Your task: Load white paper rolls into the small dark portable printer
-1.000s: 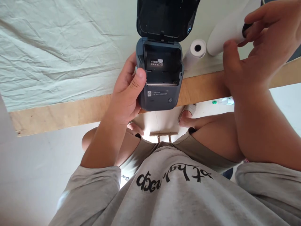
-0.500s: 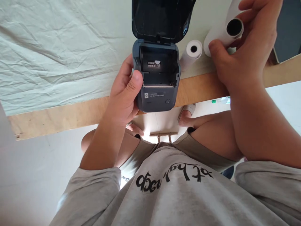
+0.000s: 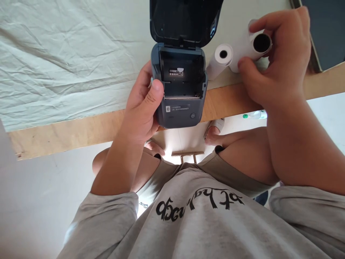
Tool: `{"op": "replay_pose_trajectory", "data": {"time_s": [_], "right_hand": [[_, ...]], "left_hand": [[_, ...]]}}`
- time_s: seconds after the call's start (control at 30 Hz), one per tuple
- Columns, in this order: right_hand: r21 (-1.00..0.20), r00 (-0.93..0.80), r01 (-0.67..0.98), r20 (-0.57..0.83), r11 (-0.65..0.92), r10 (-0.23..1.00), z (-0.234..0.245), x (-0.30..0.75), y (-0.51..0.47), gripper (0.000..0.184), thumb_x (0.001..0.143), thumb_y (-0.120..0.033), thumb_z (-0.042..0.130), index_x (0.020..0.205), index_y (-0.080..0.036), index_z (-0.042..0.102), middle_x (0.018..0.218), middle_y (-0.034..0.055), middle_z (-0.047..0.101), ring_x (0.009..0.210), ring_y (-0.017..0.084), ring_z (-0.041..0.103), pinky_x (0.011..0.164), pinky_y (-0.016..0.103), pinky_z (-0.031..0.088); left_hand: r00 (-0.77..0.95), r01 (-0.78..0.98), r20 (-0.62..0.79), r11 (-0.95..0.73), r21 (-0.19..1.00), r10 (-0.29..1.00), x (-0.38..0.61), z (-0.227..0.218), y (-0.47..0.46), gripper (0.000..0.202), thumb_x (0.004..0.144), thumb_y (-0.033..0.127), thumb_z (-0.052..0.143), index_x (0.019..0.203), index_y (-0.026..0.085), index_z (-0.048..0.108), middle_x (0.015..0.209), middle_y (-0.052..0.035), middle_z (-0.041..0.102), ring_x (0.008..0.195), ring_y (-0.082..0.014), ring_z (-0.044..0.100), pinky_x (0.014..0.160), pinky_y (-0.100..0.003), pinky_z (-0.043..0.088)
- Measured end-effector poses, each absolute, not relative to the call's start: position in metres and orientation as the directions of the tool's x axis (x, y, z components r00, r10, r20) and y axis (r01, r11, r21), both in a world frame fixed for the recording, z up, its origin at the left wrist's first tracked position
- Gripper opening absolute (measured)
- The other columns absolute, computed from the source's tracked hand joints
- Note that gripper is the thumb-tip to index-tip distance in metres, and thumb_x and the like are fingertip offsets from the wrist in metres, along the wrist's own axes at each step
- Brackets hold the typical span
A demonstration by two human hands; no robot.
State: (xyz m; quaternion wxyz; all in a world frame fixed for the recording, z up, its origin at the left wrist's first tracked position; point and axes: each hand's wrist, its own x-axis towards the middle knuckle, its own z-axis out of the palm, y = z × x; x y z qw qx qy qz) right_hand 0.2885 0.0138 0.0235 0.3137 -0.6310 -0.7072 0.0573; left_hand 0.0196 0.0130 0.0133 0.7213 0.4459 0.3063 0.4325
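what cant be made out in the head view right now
All in the head view:
- Top of the open lid: cut off by the upper edge.
- Left hand, most fingertips: hidden behind the dark device.
- Right hand, far-side fingers: hidden by the white roll with the wide core, so how firmly they grip is unclear.
- Small print on the device: too small to read.
- Dark flat object: cut off by the upper and right edges.

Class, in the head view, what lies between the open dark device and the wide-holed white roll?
The head view shows a small-holed white roll between the open dark device and the wide-holed white roll.
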Motion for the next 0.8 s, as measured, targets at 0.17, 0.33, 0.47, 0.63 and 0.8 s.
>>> {"op": "replay_pose_trajectory", "data": {"time_s": [0.17, 0.33, 0.47, 0.63, 0.8], "right_hand": [[-0.469, -0.042, 0.858, 0.34, 0.208, 0.94, 0.024, 0.287, 0.012, 0.043, 0.066, -0.01, 0.06, 0.108, -0.022, 0.061, 0.105, 0.0074, 0.058, 0.096, 0.019, 0.054, 0.085, 0.037, 0.045], [-0.474, 0.008, 0.861, 0.375, 0.185, 0.927, 0.022, 0.292, 0.014, 0.044, 0.07, -0.02, 0.07, 0.114, -0.02, 0.064, 0.107, 0.0082, 0.055, 0.098, 0.018, 0.055, 0.083, 0.035, 0.045], [-0.581, -0.025, 0.73, 0.505, 0.361, 0.863, 0.013, 0.305, 0.02, 0.068, 0.06, -0.005, 0.058, 0.124, -0.028, 0.055, 0.111, 0.0014, 0.055, 0.092, 0.014, 0.053, 0.067, 0.027, 0.037], [-0.632, 0.047, 0.684, 0.536, 0.364, 0.843, 0.01, 0.308, 0.019, 0.06, 0.062, -0.004, 0.043, 0.115, -0.026, 0.06, 0.091, 0.0014, 0.06, 0.084, 0.015, 0.058, 0.07, 0.03, 0.039], [-0.589, -0.019, 0.762, 0.398, 0.271, 0.917, 0.021, 0.303, 0.011, 0.053, 0.067, -0.005, 0.045, 0.112, -0.027, 0.064, 0.105, 0.0032, 0.064, 0.098, 0.018, 0.058, 0.088, 0.037, 0.043]], "left_hand": [[0.368, -0.377, -0.05, 0.199, 0.905, 0.928, 0.027, 0.014, 0.009, 0.039, 0.09, 0.052, 0.057, 0.121, 0.027, 0.058, 0.119, -0.005, 0.067, 0.113, -0.0339, 0.065, 0.082, -0.046, 0.054], [0.41, -0.349, -0.084, 0.241, 0.906, 0.908, 0.024, 0.02, 0.009, 0.038, 0.09, 0.046, 0.059, 0.123, 0.028, 0.055, 0.121, -0.0043, 0.066, 0.116, -0.0342, 0.063, 0.087, -0.047, 0.054], [0.444, -0.281, -0.132, 0.278, 0.919, 0.886, 0.02, 0.028, 0.009, 0.035, 0.091, 0.04, 0.059, 0.124, 0.03, 0.052, 0.125, -0.0032, 0.065, 0.12, -0.034, 0.06, 0.092, -0.049, 0.054], [0.432, -0.305, -0.075, 0.224, 0.926, 0.899, 0.021, 0.025, 0.01, 0.031, 0.091, 0.046, 0.058, 0.118, 0.031, 0.058, 0.119, -0.0018, 0.067, 0.116, -0.0326, 0.061, 0.088, -0.05, 0.054], [0.422, -0.296, -0.053, 0.192, 0.936, 0.905, 0.019, 0.019, 0.014, 0.039, 0.086, 0.049, 0.061, 0.12, 0.031, 0.057, 0.123, -0.0033, 0.066, 0.118, -0.036, 0.06, 0.091, -0.053, 0.054]]}}
